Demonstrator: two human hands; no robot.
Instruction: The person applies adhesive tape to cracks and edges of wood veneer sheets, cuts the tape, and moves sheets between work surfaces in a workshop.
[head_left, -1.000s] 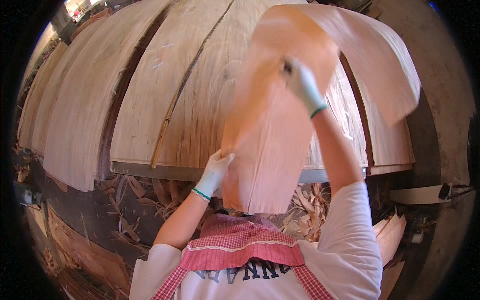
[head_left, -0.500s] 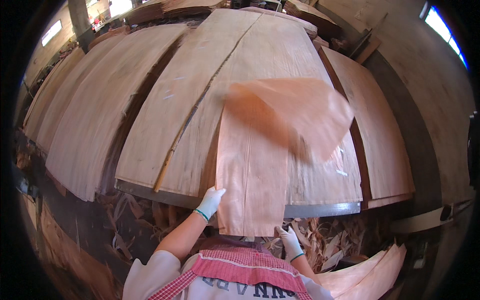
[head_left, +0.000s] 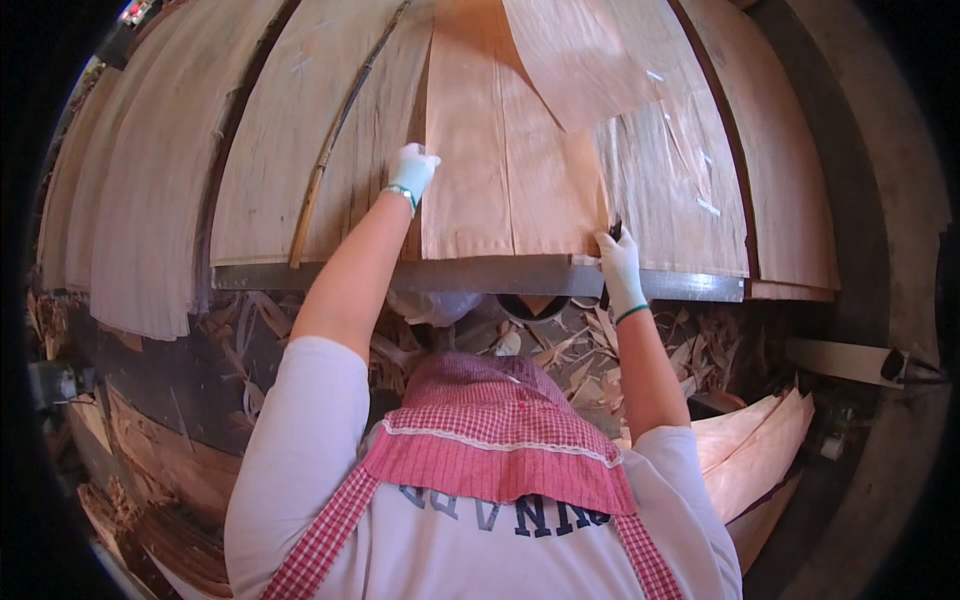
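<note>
A reddish wood veneer sheet (head_left: 470, 180) lies lengthwise on a stack of paler veneer (head_left: 350, 190). My left hand (head_left: 412, 170), in a white glove, is closed on the sheet's left edge. At its lower right corner, my gloved right hand (head_left: 622, 268) grips a slim black tool (head_left: 615, 231), its kind mostly hidden by the fingers. A loose veneer piece (head_left: 585, 65) slants across the sheet's upper right part. A thin dark stick (head_left: 345, 125) rests on the stack left of my left hand.
A grey metal edge (head_left: 480, 274) runs along the stack's front. Veneer scraps (head_left: 575, 345) litter the floor below. More veneer stacks stand at left (head_left: 150, 170) and right (head_left: 775, 150). Curved veneer sheets (head_left: 755, 440) lie at the lower right.
The reddish sheet, which overhung the front edge, now sits farther onto the stack. The loose piece, blurred in flight before, has settled. Both hands have moved forward with the sheet; the view tilts lower.
</note>
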